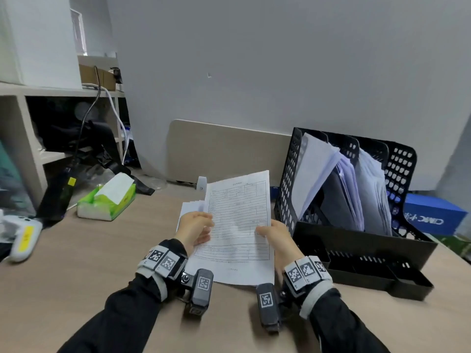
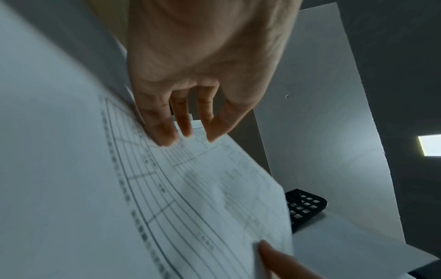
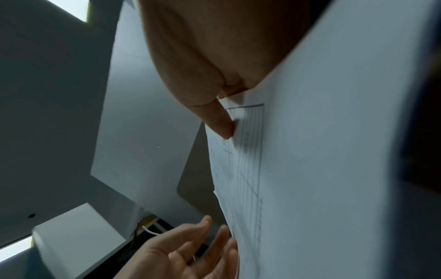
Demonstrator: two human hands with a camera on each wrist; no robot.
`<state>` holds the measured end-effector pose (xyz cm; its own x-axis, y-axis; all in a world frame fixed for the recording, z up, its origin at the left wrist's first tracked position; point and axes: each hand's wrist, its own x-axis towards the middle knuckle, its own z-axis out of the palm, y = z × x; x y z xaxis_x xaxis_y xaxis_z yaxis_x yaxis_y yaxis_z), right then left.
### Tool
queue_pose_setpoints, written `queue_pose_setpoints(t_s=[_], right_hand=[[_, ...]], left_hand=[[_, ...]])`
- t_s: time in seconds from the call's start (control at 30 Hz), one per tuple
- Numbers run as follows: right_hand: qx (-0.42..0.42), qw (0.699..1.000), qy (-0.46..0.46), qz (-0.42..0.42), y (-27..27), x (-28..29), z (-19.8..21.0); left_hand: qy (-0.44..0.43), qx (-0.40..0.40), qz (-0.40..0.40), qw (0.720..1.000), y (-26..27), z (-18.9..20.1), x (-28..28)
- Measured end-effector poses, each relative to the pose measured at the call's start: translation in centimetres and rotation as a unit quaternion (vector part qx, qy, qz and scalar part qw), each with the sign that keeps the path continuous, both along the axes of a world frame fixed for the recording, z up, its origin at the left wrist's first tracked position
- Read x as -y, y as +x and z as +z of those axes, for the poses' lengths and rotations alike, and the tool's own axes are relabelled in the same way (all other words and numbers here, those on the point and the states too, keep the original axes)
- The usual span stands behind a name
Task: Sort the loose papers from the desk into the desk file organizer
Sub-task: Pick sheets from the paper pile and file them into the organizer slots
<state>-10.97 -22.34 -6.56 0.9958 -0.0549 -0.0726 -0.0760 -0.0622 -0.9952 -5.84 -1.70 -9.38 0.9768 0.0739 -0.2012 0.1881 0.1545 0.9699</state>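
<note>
A printed form sheet [image 1: 239,220] is held up over the desk's middle, tilted toward me. My right hand [image 1: 274,234] pinches its right edge, thumb on the printed face [image 3: 224,122]. My left hand [image 1: 196,225] lies at the sheet's left edge with straight fingers [image 2: 164,132] touching the paper, not curled round it. More white papers [image 1: 190,207] show behind the left hand, partly hidden. The black mesh file organizer [image 1: 362,240] stands to the right, its upright slots holding several papers.
A green tissue pack [image 1: 109,197] lies at the left. A white device with a yellow label [image 1: 24,238] sits at the far left edge. A beige divider panel [image 1: 224,149] leans on the wall behind. A blue box [image 1: 433,215] is behind the organizer.
</note>
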Motion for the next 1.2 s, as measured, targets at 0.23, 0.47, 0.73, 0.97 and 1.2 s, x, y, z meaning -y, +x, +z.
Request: queue_pose_setpoints(t_s=[0.23, 0.47, 0.73, 0.97, 1.2], right_hand=[[0.082, 0.996, 0.004, -0.019, -2.0, 1.2, 4.1], [0.119, 0.990, 0.013, -0.071, -4.5, 4.7, 8.2], [0.301, 0.889, 0.143, -0.314, -8.5, 11.8, 15.6], [0.348, 0.851, 0.087, -0.383, -9.9, 17.5, 18.3], [0.421, 0.769, 0.058, -0.477, -9.4, 20.6, 18.5]], left_hand=[[0.028, 0.025, 0.036, 0.999, -1.7, 3.3, -0.4], [0.005, 0.103, 0.022, 0.994, -4.2, 8.8, 3.2], [-0.022, 0.146, -0.133, 0.980, -7.1, 14.4, 11.3], [0.036, 0.208, -0.283, 0.936, -10.1, 16.9, 20.4], [0.153, 0.259, -0.281, 0.911, -10.4, 16.3, 27.3]])
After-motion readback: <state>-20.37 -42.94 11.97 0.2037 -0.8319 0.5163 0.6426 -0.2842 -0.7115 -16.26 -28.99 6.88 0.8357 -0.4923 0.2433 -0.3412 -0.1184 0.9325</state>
